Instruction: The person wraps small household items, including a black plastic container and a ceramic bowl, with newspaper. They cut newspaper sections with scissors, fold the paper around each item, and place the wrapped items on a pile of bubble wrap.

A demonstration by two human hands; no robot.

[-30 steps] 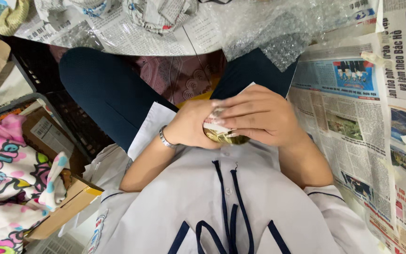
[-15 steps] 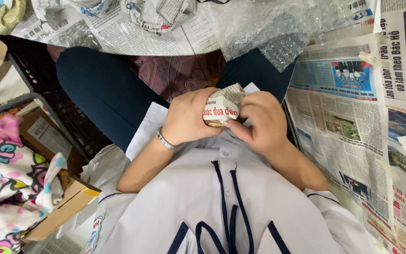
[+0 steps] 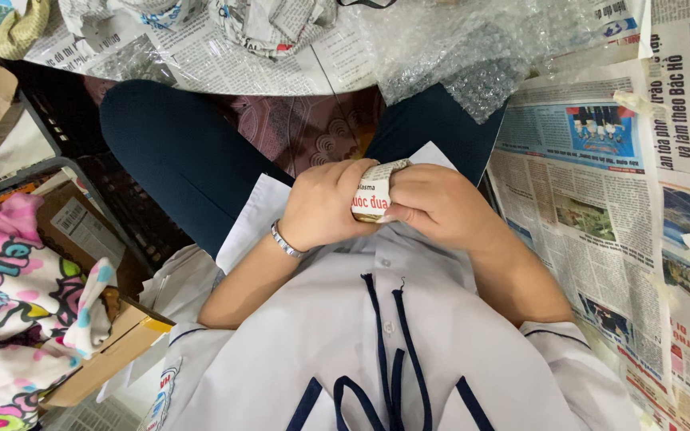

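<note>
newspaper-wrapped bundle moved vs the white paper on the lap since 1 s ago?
Yes. The newspaper-wrapped bundle rose up-frame toward the white paper's top edge, between left hand and right hand.

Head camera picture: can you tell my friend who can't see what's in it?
A person's left hand and right hand together clasp a small bundle wrapped in printed newspaper, close to their white shirt with dark blue trim. Flat newspaper sheets and clear bubble wrap lie around their dark blue trousers.
</note>
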